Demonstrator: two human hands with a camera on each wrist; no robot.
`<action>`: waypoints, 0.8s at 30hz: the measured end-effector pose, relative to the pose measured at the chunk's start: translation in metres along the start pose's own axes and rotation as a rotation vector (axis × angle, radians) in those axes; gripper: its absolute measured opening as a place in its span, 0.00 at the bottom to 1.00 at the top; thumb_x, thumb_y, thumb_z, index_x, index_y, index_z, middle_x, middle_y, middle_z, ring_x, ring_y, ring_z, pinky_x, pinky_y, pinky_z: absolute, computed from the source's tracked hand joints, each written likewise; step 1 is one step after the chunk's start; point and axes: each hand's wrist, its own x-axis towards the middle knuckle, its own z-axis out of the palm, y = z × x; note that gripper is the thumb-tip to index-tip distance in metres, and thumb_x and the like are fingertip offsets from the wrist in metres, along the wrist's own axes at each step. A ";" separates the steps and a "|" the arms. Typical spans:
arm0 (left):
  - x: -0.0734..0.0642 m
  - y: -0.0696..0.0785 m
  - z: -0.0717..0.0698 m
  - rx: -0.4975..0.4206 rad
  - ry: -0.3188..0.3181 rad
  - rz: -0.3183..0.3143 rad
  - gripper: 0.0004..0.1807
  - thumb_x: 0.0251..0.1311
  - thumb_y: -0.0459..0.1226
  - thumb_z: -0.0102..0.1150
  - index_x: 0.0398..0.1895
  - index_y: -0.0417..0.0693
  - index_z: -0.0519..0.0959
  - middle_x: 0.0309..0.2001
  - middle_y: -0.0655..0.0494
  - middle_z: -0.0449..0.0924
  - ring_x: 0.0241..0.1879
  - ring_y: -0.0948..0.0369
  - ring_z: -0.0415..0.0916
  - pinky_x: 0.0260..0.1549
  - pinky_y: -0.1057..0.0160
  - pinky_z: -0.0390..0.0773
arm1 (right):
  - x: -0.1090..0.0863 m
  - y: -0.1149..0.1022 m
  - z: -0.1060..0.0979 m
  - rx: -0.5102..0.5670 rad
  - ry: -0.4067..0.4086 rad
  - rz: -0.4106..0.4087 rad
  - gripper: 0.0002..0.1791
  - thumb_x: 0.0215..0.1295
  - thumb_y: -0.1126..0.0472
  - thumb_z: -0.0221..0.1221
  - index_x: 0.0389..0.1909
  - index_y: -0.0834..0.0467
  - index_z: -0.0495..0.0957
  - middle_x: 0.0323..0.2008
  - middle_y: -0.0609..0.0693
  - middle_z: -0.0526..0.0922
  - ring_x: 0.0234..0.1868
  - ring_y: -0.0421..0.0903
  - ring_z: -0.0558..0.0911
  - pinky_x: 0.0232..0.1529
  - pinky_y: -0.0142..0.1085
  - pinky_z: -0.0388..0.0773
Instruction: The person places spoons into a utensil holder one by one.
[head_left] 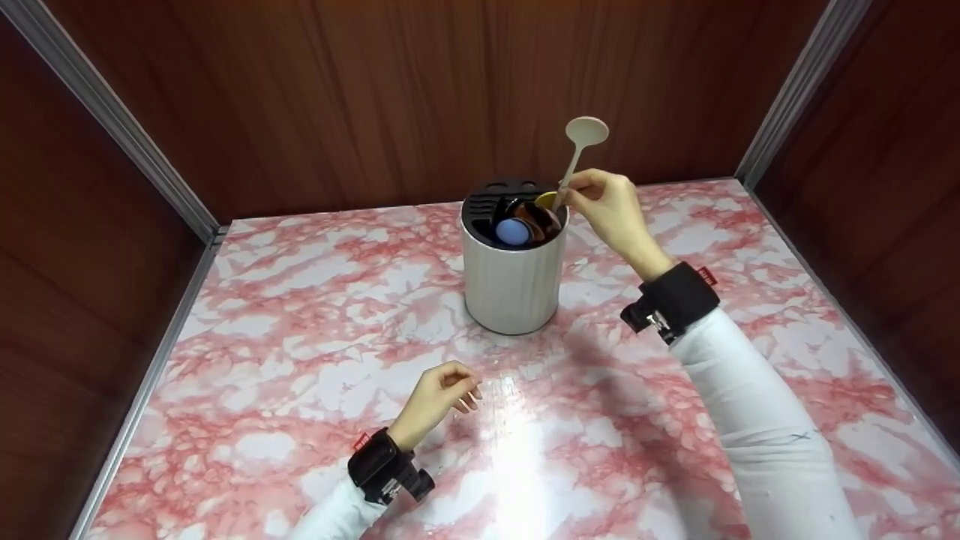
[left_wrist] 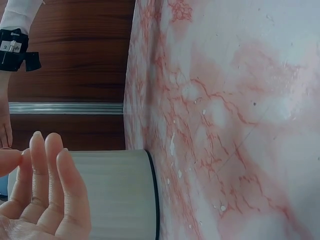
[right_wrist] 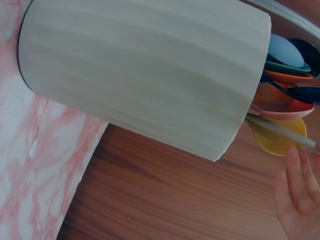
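Observation:
A pale beige spoon (head_left: 586,132) stands tilted at the right rim of a white ribbed utensil holder (head_left: 511,289). My right hand (head_left: 609,210) pinches its handle between thumb and fingers, just above the holder; in the right wrist view the handle (right_wrist: 282,131) runs down into the opening. Other spoons fill the holder, among them a blue spoon (head_left: 513,232), a yellow spoon (right_wrist: 280,140) and a pink spoon (right_wrist: 285,111). My left hand (head_left: 442,390) hovers over the table in front of the holder, fingers loosely bent and holding nothing.
The holder has a black slotted top (head_left: 491,204) at its back left. Under it spreads a red-and-white marbled table (head_left: 315,322). Dark wood panels (head_left: 360,97) with metal edge strips enclose the back and both sides.

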 end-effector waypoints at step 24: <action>0.002 -0.002 -0.002 0.022 0.011 -0.003 0.11 0.64 0.28 0.53 0.40 0.22 0.73 0.28 0.48 0.79 0.28 0.53 0.80 0.30 0.63 0.80 | -0.015 0.026 -0.009 -0.177 -0.139 -0.046 0.09 0.65 0.71 0.59 0.43 0.73 0.81 0.42 0.65 0.83 0.39 0.58 0.82 0.37 0.29 0.74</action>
